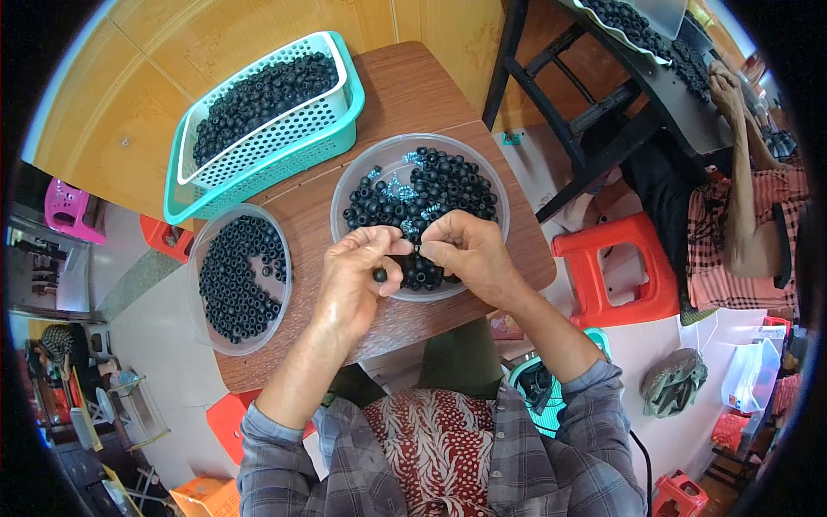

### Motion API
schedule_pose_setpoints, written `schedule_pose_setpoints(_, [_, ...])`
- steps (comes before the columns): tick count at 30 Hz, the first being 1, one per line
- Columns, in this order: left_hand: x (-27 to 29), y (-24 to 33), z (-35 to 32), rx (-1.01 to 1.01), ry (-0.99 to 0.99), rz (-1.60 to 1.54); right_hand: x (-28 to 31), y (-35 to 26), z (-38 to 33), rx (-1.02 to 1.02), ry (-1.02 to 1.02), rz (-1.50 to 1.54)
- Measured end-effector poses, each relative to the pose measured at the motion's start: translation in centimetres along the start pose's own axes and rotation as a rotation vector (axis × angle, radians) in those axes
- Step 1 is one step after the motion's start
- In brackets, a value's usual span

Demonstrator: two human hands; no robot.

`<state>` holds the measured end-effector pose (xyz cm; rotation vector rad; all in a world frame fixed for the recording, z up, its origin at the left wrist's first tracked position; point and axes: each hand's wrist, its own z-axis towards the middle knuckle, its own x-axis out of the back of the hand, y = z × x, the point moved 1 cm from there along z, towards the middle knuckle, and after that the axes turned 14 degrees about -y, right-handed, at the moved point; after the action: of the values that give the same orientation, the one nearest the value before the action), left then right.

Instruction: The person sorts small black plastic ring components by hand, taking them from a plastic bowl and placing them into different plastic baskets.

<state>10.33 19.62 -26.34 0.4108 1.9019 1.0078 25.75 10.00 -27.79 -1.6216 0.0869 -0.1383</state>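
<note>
My left hand (355, 274) and my right hand (469, 254) meet above the near part of a round clear bowl (338, 202). Fingertips of both pinch close together, around something small and dark that is mostly hidden. A black bead (380, 275) sits at the curled fingers of my left hand. Below lie many loose black beads (461, 183), with small shiny light-blue pieces (398, 191) scattered among them. To the left, a second round clear bowl (285, 297) contains smaller-looking black rings (233, 276).
A white perforated basket (258, 142) full of black beads (267, 99) sits inside a turquoise basket (345, 133) at the back of the brown table (413, 82). Right of it are a red stool (616, 267) and another person's arm (749, 215) by a dark table (680, 121).
</note>
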Motion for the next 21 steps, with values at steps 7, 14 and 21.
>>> schedule_pose_setpoints(7, [0.3,1.1,-1.1,-0.021,-0.064,-0.123,-0.1,0.6,0.0,0.091,-0.004,-0.002])
schedule_pose_setpoints(14, [0.0,0.5,-1.5,-0.072,-0.089,-0.092,-0.1,0.9,-0.5,0.125,0.070,0.051])
schedule_pose_setpoints(21, [0.3,-0.4,-1.9,-0.178,-0.076,-0.121,-0.9,-0.7,-1.1,0.164,0.074,0.030])
